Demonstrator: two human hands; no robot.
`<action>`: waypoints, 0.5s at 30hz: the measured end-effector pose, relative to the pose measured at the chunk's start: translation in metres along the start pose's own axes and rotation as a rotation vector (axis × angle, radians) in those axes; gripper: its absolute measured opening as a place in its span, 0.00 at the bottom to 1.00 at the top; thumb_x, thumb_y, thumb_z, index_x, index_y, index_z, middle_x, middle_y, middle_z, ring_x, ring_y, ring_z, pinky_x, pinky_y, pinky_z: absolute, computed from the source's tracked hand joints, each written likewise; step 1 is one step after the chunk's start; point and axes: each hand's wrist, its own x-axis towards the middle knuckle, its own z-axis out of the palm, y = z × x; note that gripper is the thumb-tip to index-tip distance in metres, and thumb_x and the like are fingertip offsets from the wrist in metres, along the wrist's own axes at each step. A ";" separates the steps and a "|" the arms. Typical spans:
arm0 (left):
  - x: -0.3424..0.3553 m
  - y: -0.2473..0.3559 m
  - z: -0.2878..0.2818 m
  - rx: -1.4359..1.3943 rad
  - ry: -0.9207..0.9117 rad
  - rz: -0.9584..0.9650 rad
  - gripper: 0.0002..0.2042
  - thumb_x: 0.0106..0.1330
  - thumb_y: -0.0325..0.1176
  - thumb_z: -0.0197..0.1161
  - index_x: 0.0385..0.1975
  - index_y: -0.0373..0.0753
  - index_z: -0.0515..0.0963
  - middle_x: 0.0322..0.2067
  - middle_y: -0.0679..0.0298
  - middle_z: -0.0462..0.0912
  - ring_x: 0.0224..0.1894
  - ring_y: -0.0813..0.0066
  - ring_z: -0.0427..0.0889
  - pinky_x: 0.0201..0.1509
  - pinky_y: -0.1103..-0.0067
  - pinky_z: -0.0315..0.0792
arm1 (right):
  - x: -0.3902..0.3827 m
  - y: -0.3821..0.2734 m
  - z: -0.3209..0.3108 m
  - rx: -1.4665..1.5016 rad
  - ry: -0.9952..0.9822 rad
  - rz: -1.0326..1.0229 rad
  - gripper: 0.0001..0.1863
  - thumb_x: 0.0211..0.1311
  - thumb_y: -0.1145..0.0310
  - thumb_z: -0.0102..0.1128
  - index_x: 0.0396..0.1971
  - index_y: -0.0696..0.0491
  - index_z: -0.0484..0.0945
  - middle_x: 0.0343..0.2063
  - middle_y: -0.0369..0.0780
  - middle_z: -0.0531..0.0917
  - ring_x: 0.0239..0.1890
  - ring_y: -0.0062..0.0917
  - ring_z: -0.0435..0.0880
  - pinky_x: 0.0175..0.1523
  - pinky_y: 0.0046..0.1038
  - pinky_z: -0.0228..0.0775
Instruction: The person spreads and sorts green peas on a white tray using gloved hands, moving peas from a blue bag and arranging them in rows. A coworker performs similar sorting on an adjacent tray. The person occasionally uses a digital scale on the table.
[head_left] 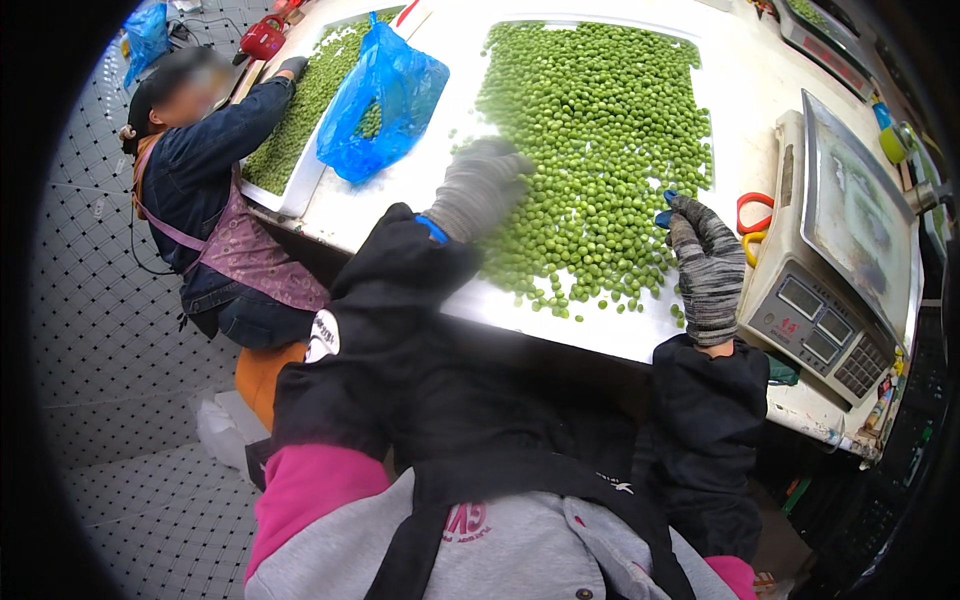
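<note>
Green peas (600, 130) lie spread in a thin layer over a white tray (470, 310) in front of me. My left hand (482, 188), in a grey knitted glove, is at the left edge of the peas; motion smears its fingers. At the right edge of the peas is my right hand (707, 262), in a grey striped glove with blue fingertips. Its thumb and forefinger are bent toward the peas with a small gap between their tips, and nothing shows in them. A blue plastic bag (395, 95) stands left of the tray, with some peas visible inside.
A weighing scale (815, 320) stands close to my right hand, with red-handled scissors (755, 212) beside it. A roll of tape (897, 143) is farther right. On the left, a co-worker (200, 160) reaches over a second tray (290, 200) of peas.
</note>
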 end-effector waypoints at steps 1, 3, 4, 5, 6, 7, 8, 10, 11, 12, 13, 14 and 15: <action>0.005 0.002 0.004 0.019 0.024 0.062 0.10 0.53 0.34 0.62 0.35 0.44 0.78 0.39 0.58 0.76 0.44 0.57 0.73 0.48 0.66 0.66 | 0.000 0.001 0.000 -0.001 0.002 -0.001 0.11 0.57 0.75 0.56 0.39 0.61 0.78 0.32 0.41 0.82 0.34 0.21 0.79 0.43 0.21 0.70; 0.016 0.005 0.008 0.090 -0.051 0.086 0.08 0.52 0.34 0.60 0.33 0.46 0.79 0.36 0.60 0.77 0.42 0.59 0.74 0.47 0.67 0.68 | 0.000 0.002 -0.001 0.000 0.008 -0.003 0.11 0.57 0.75 0.56 0.39 0.60 0.78 0.32 0.42 0.82 0.34 0.22 0.79 0.43 0.22 0.70; 0.021 0.007 0.009 0.127 -0.127 0.073 0.08 0.52 0.35 0.59 0.31 0.46 0.80 0.35 0.61 0.78 0.42 0.60 0.75 0.46 0.68 0.69 | 0.001 0.003 -0.001 0.000 0.002 -0.014 0.11 0.56 0.75 0.56 0.39 0.60 0.78 0.32 0.42 0.82 0.34 0.22 0.79 0.43 0.22 0.70; 0.027 0.008 0.009 0.190 -0.180 0.059 0.07 0.52 0.34 0.59 0.30 0.47 0.81 0.32 0.61 0.80 0.41 0.59 0.77 0.46 0.68 0.70 | 0.000 0.003 -0.002 0.001 -0.003 -0.023 0.11 0.56 0.75 0.56 0.39 0.60 0.78 0.33 0.42 0.82 0.34 0.23 0.79 0.43 0.22 0.70; 0.032 0.009 0.009 0.210 -0.257 0.022 0.07 0.52 0.35 0.60 0.30 0.46 0.81 0.32 0.60 0.79 0.40 0.59 0.77 0.46 0.68 0.69 | 0.000 0.003 -0.002 0.002 -0.006 -0.029 0.11 0.56 0.74 0.56 0.39 0.60 0.78 0.33 0.43 0.82 0.34 0.23 0.80 0.43 0.22 0.70; 0.036 0.010 0.009 0.224 -0.317 -0.007 0.07 0.53 0.36 0.60 0.30 0.45 0.80 0.32 0.60 0.79 0.40 0.58 0.76 0.46 0.67 0.69 | 0.000 0.004 -0.001 0.040 -0.005 -0.036 0.11 0.56 0.74 0.57 0.39 0.60 0.78 0.33 0.43 0.82 0.34 0.24 0.80 0.44 0.22 0.70; 0.039 0.011 0.009 0.239 -0.376 -0.039 0.07 0.53 0.37 0.61 0.30 0.44 0.80 0.32 0.59 0.79 0.40 0.58 0.76 0.45 0.66 0.68 | 0.000 0.003 -0.001 0.025 -0.004 -0.049 0.11 0.56 0.74 0.57 0.39 0.60 0.78 0.33 0.43 0.82 0.34 0.24 0.80 0.44 0.22 0.70; 0.040 0.009 0.008 0.197 -0.331 -0.002 0.07 0.53 0.36 0.60 0.30 0.44 0.80 0.32 0.57 0.80 0.39 0.56 0.77 0.45 0.66 0.69 | 0.000 0.002 0.000 -0.017 0.000 -0.086 0.11 0.56 0.74 0.57 0.39 0.60 0.78 0.33 0.43 0.82 0.34 0.23 0.80 0.43 0.22 0.70; 0.039 0.009 0.007 0.161 -0.298 -0.004 0.07 0.53 0.34 0.58 0.29 0.43 0.81 0.32 0.57 0.80 0.39 0.56 0.77 0.45 0.66 0.70 | 0.000 0.001 -0.002 -0.039 -0.044 -0.048 0.12 0.59 0.74 0.55 0.43 0.60 0.76 0.36 0.38 0.81 0.37 0.16 0.76 0.46 0.18 0.68; 0.037 0.010 0.006 0.124 -0.265 -0.003 0.07 0.53 0.33 0.57 0.29 0.43 0.81 0.32 0.57 0.80 0.39 0.55 0.78 0.45 0.67 0.71 | 0.000 -0.001 -0.002 -0.001 -0.048 -0.068 0.12 0.58 0.74 0.56 0.42 0.60 0.77 0.35 0.39 0.81 0.36 0.19 0.77 0.45 0.19 0.69; 0.034 0.010 0.005 -0.005 -0.251 -0.056 0.08 0.53 0.34 0.59 0.31 0.40 0.80 0.32 0.55 0.80 0.39 0.56 0.78 0.44 0.68 0.71 | -0.001 -0.002 -0.001 0.022 -0.036 -0.082 0.11 0.57 0.74 0.56 0.40 0.60 0.78 0.33 0.41 0.82 0.35 0.21 0.79 0.43 0.21 0.69; 0.030 0.013 0.003 -0.187 -0.219 -0.101 0.09 0.54 0.34 0.59 0.32 0.39 0.80 0.32 0.56 0.80 0.38 0.59 0.78 0.43 0.69 0.72 | -0.002 -0.004 0.000 0.020 -0.021 -0.075 0.11 0.56 0.74 0.57 0.39 0.59 0.78 0.32 0.43 0.82 0.34 0.24 0.80 0.42 0.23 0.70; 0.025 0.017 0.002 -0.370 -0.191 -0.145 0.10 0.55 0.35 0.60 0.33 0.38 0.79 0.31 0.56 0.80 0.37 0.61 0.79 0.42 0.71 0.72 | -0.004 -0.007 -0.003 0.027 -0.065 -0.070 0.10 0.56 0.73 0.57 0.38 0.59 0.79 0.32 0.42 0.82 0.33 0.24 0.80 0.41 0.23 0.70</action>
